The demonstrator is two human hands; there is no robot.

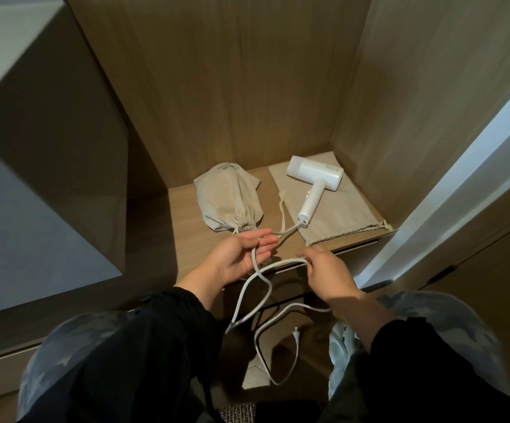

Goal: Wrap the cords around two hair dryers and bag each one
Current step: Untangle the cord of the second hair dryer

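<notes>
One hair dryer (316, 178) lies unbagged on the shelf (186, 227), resting on a flat bag (339, 215), likely so the pouch is ready beneath it. Its cord (247, 288) leaves the foot of the dryer's handle and runs toward the person, across the left hand (241, 257), which lies palm-up with fingers straight, seemingly as a guide. Further from the dryer, the right hand (330, 273) curls its fingers round a loop of cord, probably gathering slack for winding. The plug (295, 334) dangles well below. Left of the dryer sits a full bag (226, 199), cinched shut, so half the task looks done.
</notes>
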